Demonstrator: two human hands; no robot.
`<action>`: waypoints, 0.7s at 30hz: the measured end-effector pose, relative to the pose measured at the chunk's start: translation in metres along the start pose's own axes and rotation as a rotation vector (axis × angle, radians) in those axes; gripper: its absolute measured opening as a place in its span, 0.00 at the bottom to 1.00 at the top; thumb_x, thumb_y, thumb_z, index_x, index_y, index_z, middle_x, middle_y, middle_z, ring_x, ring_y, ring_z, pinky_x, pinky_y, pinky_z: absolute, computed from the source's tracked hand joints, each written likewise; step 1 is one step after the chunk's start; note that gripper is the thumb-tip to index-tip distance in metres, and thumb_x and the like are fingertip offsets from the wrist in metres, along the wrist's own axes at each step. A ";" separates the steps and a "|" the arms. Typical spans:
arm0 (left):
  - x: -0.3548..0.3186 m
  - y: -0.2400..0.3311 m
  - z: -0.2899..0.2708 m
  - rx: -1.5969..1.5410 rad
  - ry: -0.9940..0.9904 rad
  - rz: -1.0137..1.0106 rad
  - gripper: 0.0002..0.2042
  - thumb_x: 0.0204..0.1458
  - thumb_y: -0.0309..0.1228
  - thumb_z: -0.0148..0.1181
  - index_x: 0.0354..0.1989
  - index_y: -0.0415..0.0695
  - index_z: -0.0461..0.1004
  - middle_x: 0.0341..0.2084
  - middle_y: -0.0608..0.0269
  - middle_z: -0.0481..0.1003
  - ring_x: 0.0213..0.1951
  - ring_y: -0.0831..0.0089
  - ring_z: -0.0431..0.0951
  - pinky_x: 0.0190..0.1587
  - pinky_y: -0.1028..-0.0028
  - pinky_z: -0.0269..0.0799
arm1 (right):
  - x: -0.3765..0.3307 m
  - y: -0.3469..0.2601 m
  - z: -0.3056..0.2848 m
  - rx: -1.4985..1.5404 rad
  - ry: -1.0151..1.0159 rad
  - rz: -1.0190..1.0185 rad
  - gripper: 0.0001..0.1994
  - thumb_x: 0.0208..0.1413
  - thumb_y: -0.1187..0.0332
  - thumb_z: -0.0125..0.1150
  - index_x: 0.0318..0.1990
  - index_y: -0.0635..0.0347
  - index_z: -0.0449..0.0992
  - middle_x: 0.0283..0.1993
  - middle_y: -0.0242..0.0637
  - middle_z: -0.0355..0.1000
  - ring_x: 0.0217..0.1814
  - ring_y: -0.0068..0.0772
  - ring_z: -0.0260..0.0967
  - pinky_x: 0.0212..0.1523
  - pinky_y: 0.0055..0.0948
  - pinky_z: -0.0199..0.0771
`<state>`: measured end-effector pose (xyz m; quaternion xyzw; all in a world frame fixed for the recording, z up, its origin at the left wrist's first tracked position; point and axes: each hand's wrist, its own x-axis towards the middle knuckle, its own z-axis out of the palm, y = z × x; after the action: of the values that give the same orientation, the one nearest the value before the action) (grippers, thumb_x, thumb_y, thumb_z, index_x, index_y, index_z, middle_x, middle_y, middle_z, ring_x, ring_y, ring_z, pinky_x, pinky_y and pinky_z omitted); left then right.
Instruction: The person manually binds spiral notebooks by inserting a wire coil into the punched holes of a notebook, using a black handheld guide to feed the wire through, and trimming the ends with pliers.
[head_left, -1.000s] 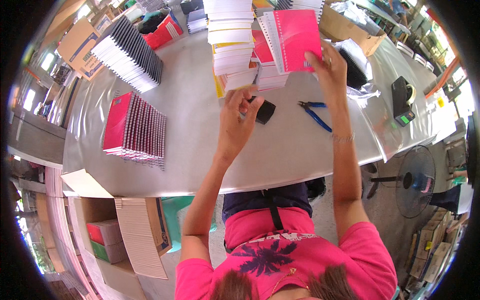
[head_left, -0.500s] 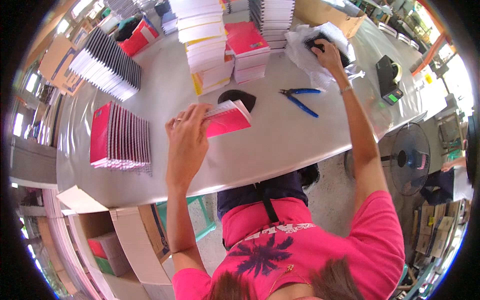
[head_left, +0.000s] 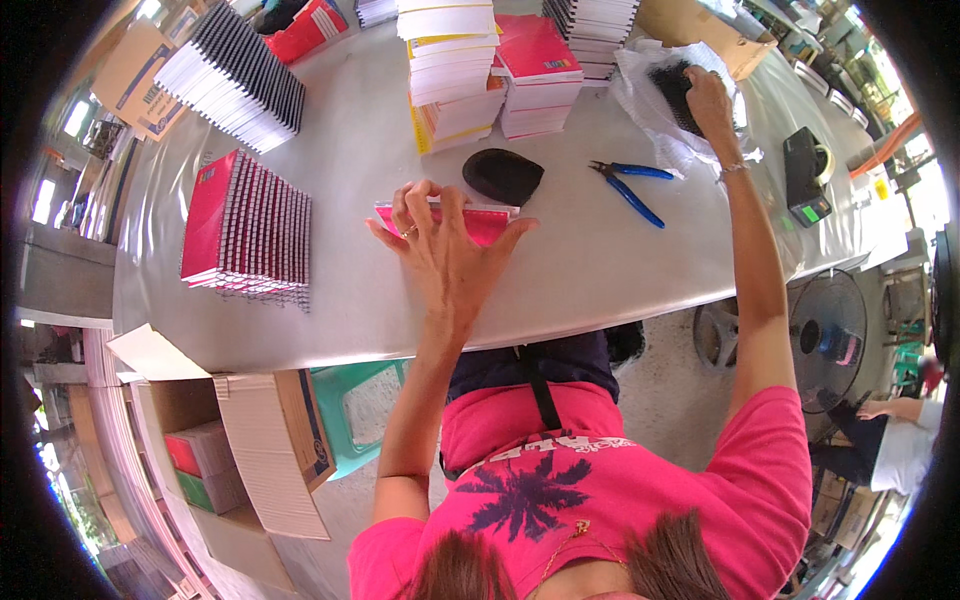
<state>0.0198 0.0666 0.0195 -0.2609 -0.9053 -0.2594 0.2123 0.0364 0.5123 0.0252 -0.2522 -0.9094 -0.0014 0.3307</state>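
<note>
Under my left hand (head_left: 440,235) is a small pink notebook (head_left: 485,226) with a white edge, on the table's near middle. Its fingers are spread across the cover, thumb at one side, gripping it. Just beyond sits a black rounded pad (head_left: 503,176). My right hand (head_left: 710,108) is stretched to the far right, fingers bent into a dark heap of what look like binding coils (head_left: 672,98) on crumpled white wrap (head_left: 640,88). Its fingertips are partly hidden in the heap. Blue-handled cutters (head_left: 635,185) lie open between my hands.
A stack of spiral-bound pink notebooks (head_left: 245,230) stands left. Black-spined books (head_left: 235,80) are behind it. Tall paper stacks (head_left: 450,75) and a pink-topped stack (head_left: 540,75) stand at the back. A black device (head_left: 806,175) sits right; a fan (head_left: 825,335) is beyond the table edge.
My left hand has moved right with the notebook, and its fingers now spread over the cover, laying it lower near the black pad. My right hand stays at the dark heap. The view has shifted slightly.
</note>
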 end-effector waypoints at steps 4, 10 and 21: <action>-0.003 -0.009 0.016 0.005 0.131 -0.009 0.30 0.35 0.58 0.71 0.37 0.47 0.70 0.48 0.55 0.62 0.56 0.55 0.60 0.63 0.41 0.42 | -0.016 -0.055 -0.052 0.453 -0.193 0.007 0.14 0.62 0.61 0.54 0.47 0.59 0.79 0.38 0.43 0.78 0.39 0.38 0.73 0.45 0.36 0.71; -0.001 -0.010 0.010 -0.009 0.088 0.050 0.28 0.36 0.55 0.71 0.37 0.47 0.71 0.45 0.53 0.64 0.54 0.53 0.61 0.61 0.45 0.46 | -0.088 -0.147 -0.094 0.816 -0.445 -0.106 0.13 0.61 0.66 0.58 0.47 0.64 0.79 0.39 0.34 0.77 0.37 0.19 0.68 0.43 0.23 0.70; -0.001 -0.015 0.002 -0.039 0.103 0.045 0.24 0.36 0.48 0.73 0.37 0.48 0.72 0.42 0.54 0.64 0.50 0.55 0.63 0.58 0.51 0.50 | -0.133 -0.214 -0.089 1.013 -0.703 -0.127 0.11 0.56 0.71 0.61 0.46 0.66 0.78 0.37 0.40 0.76 0.38 0.20 0.68 0.42 0.23 0.71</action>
<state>0.0113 0.0566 0.0121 -0.2716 -0.8819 -0.2853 0.2592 0.0783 0.2497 0.0501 0.0055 -0.8649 0.4939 0.0894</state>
